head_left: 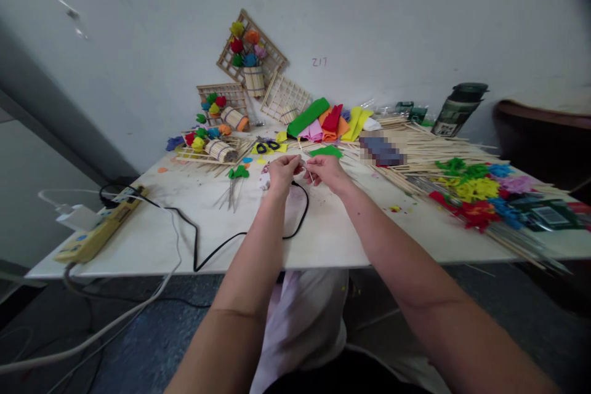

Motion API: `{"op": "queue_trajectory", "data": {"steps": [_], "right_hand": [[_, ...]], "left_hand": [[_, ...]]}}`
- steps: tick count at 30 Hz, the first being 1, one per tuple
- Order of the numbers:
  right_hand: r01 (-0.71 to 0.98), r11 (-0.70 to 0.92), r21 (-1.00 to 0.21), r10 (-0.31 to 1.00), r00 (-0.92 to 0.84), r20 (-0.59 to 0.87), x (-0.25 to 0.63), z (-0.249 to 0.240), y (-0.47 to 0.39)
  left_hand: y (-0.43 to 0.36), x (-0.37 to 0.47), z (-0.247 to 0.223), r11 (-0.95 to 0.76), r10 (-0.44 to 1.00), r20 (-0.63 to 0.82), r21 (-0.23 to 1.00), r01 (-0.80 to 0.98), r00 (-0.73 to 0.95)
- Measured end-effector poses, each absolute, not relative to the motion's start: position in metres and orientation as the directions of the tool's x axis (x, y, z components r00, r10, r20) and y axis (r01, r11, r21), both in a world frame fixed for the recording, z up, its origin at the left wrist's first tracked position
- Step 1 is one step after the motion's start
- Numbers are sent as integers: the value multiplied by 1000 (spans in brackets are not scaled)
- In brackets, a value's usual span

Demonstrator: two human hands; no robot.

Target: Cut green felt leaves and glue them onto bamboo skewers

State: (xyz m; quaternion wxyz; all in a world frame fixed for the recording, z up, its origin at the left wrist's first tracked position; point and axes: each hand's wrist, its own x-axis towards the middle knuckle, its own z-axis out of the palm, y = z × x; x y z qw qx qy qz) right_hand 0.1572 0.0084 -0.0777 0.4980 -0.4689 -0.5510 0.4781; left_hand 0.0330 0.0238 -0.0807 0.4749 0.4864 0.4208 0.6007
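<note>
My left hand [284,172] and my right hand [325,172] meet above the middle of the white table [323,234]. Both have their fingers pinched together. A thin pale stem [309,175] shows at the right hand's fingertips; what the left fingers pinch is too small to make out. Below them a black cord [305,212] runs to a device mostly hidden behind my left hand. Green felt leaves on wire stems [239,173] lie to the left. Just beyond my hands are a green felt piece [325,152] and black-handled scissors [268,146].
Bamboo lattices with felt flowers [252,46] lean on the wall. Folded coloured felt [323,120] and many thin sticks [429,148] lie behind. Felt pieces [475,191] are heaped right, near a dark bottle [459,109]. A yellow power strip [101,231] sits left.
</note>
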Motion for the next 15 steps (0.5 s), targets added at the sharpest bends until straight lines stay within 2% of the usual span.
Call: {"op": "queue_trajectory", "data": {"steps": [3, 5, 7, 11, 13, 15], "right_hand": [[14, 125, -992, 992, -32, 125, 154, -79, 9], [-35, 144, -989, 989, 38, 142, 155, -79, 12], [-121, 206, -971, 972, 138, 189, 159, -77, 15], [-329, 357, -874, 921, 281, 271, 174, -70, 20], [-403, 372, -836, 923, 260, 285, 183, -67, 21], [-437, 374, -818, 924, 248, 290, 189, -65, 21]], "left_hand": [[24, 29, -78, -187, 977, 156, 955, -229, -145], [24, 26, -78, -168, 977, 134, 963, -212, -163], [24, 26, -80, -106, 992, 98, 988, -116, -74], [20, 34, -86, -2, 970, -59, 968, 251, 236], [19, 38, -87, -24, 963, -77, 930, 367, 259], [19, 40, -86, -102, 977, 25, 927, 361, 213]]}}
